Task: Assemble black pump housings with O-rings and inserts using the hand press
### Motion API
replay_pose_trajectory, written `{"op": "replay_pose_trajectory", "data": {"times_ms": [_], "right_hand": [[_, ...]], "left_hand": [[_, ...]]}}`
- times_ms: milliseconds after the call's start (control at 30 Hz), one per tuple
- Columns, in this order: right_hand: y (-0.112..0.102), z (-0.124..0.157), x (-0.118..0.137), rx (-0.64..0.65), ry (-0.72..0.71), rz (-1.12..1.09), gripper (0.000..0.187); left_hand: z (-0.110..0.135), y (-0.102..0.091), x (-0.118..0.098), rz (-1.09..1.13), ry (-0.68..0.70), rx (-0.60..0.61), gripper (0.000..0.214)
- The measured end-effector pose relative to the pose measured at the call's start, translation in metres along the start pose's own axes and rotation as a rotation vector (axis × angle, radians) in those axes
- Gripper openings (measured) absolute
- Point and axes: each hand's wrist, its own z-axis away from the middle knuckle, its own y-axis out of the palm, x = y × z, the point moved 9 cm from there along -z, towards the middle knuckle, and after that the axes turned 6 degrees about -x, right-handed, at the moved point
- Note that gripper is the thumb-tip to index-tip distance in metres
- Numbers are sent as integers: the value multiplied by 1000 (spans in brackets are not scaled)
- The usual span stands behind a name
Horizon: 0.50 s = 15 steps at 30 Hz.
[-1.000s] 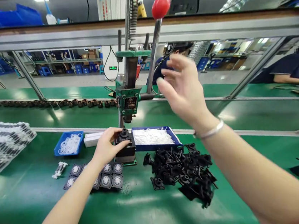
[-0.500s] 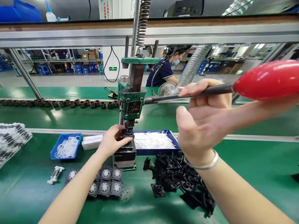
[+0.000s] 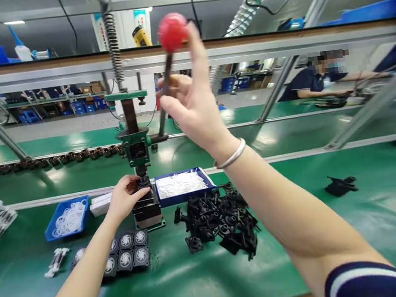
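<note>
The green arbor press [image 3: 137, 146] stands on the bench, its ram down over a small black plastic part [image 3: 143, 182] on the black base block [image 3: 148, 206]. My left hand [image 3: 125, 197] pinches this part between thumb and fingers, right under the ram. At the press's right side rises the lever [image 3: 166, 85], tilted slightly right, with a blurred red knob [image 3: 172, 31] on top. My right hand [image 3: 195, 96] is closed around the lever, thumb in front, one finger stretched up beside the knob. A silver bangle circles the right wrist.
Black plastic parts [image 3: 220, 222] lie heaped right of the press. Behind them is a blue tray [image 3: 185, 196] of white strips. Left are a blue bin [image 3: 55, 226] of white rings and rows of black square parts [image 3: 127, 259] with white spirals. A co-worker [image 3: 313, 78] sits beyond the bench.
The lever has swung from pointing toward me to nearly upright, my right hand moving up and left with it. My left hand stays at the part. The view has turned right.
</note>
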Motion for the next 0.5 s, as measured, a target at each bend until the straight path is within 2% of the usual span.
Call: {"op": "replay_pose_trajectory", "data": {"times_ms": [33, 100, 200, 233, 300, 367, 400, 433, 500], "right_hand": [[-2, 5, 1, 49, 16, 6, 82], [-3, 38, 8, 173, 63, 40, 81], [11, 126, 17, 458, 172, 142, 89], [12, 154, 16, 503, 223, 191, 89], [4, 198, 7, 494, 343, 286, 77], [-21, 223, -10, 408, 441, 372, 60], [-41, 230, -20, 350, 478, 422, 53], [-67, 235, -33, 285, 516, 491, 47], [-134, 246, -64, 146, 590, 669, 37]], "left_hand": [[8, 2, -7, -20, 12, -20, 44], [29, 8, -24, -116, 73, -70, 38], [66, 27, -54, -321, 290, -169, 31], [77, 35, -61, -357, 364, -208, 31], [96, 60, -74, -391, 526, -237, 27], [110, 93, -81, -378, 651, -211, 30], [115, 109, -82, -361, 681, -187, 33], [121, 123, -80, -340, 692, -162, 38], [133, 148, -71, -315, 685, -76, 48]]}}
